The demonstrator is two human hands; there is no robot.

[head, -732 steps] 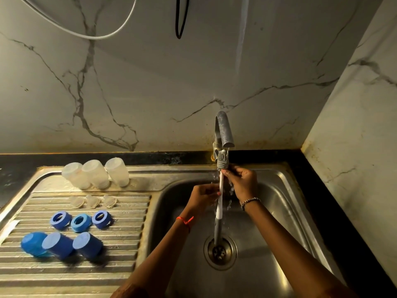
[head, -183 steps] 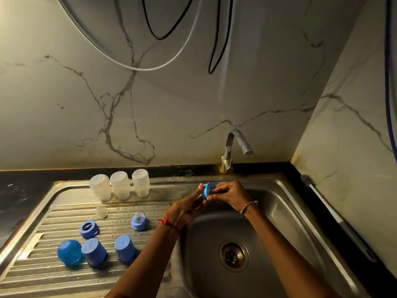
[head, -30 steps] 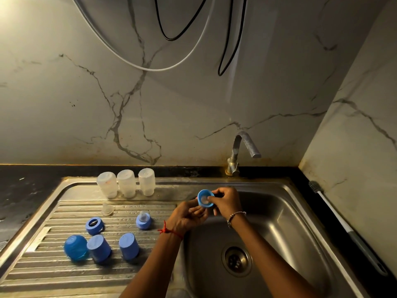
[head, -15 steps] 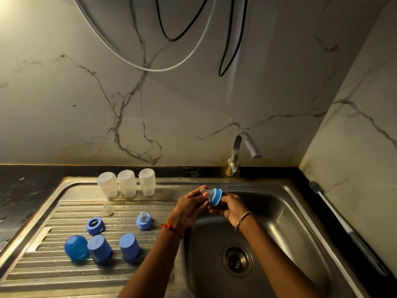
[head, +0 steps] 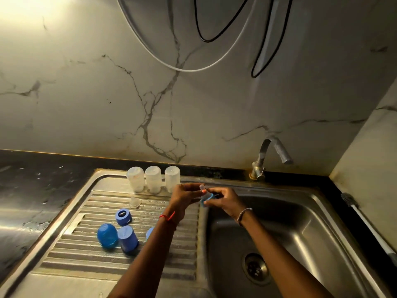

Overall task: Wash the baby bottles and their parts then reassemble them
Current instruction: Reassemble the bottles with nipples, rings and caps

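Nearest – drain [head: 255, 269] low in the sink [head: 300, 233]. On the drainboard [head: 86, 265], caps [head: 127, 239] are bunched together; a third is mostly hidden by the left forearm. Just beyond them lie a spare ring [head: 123, 216], then a loose nipple [head: 135, 202].

Key relation: ring [head: 206, 197] with nipple [head: 202, 187] is held over the sink's left edge, between both hands. The nipple's axis points up, tilted slightly away. Its tip is pinched by the left hand [head: 184, 196]; the ring's rim is gripped from the right by the right hand [head: 225, 201]. Seating is judged to be a pull along that axis, ring braced. How far the flange is seated cannot be told.

Bottles [head: 153, 179] stand inverted in a row just behind the left hand – likely to be knocked if it swings back. Drop-off space is left of the left hand, past the loose nipple.

Farther off: brush [head: 365, 222] along the right counter, tap [head: 272, 151] at the back, well clear.
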